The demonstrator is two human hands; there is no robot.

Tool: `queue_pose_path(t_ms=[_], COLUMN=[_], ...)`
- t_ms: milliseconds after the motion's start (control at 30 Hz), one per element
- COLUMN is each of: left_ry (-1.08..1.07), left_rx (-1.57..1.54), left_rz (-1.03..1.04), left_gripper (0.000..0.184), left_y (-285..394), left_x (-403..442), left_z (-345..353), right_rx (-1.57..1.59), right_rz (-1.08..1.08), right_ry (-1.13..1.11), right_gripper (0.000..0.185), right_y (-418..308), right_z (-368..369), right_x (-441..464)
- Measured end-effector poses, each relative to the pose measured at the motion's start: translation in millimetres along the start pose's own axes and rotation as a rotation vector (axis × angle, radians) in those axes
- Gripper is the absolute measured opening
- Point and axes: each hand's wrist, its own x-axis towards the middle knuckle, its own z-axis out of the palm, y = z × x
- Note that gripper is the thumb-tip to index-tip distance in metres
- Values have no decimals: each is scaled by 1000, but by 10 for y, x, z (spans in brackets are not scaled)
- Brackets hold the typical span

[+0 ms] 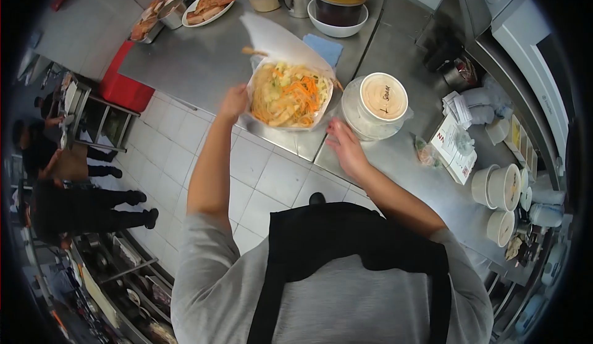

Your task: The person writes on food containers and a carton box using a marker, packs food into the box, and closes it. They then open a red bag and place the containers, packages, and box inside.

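Head view: in the upper middle, the food container (322, 117) lies immediately right of the left hand (233, 104), whose grip pinches its edge; the right hand (347, 149) (less near, fingers loosely spread) is just off its lower-right side.

We read "L" on the near-right lid (383, 97), rest unclear; white box (454, 149) farther right: "N", partly legible.

A commercial kitchen, with steel counters (179, 66), plated meat (210, 5), stacked tubs (505, 186) and aproned workers.
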Motion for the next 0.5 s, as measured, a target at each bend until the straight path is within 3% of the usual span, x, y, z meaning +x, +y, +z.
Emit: queue_pose_path(t_ms=[100, 200, 333, 367, 500], left_ry=[142, 351, 303, 207, 121], left_rx=[-205, -419, -1012, -1065, -920], left_rz=[5, -128, -211, -240, -270], left_gripper=[26, 25, 33, 44, 53], left_y=[-566, -308, -375, -344, -350], left_x=[-299, -911, -1048, -1049, -1119], left_z=[82, 326, 453, 428, 312], right_rx=[56, 3, 18, -39, -197], right_rz=[-10, -47, 157, 187, 171], right_ry=[-110, -12, -125, -111, -144], right_gripper=[59, 61, 64, 66, 64], right_y=[-130, -35, -301, -201, -326], right_z=[247, 343, 524, 521, 644], right_x=[288, 685, 848, 951, 767])
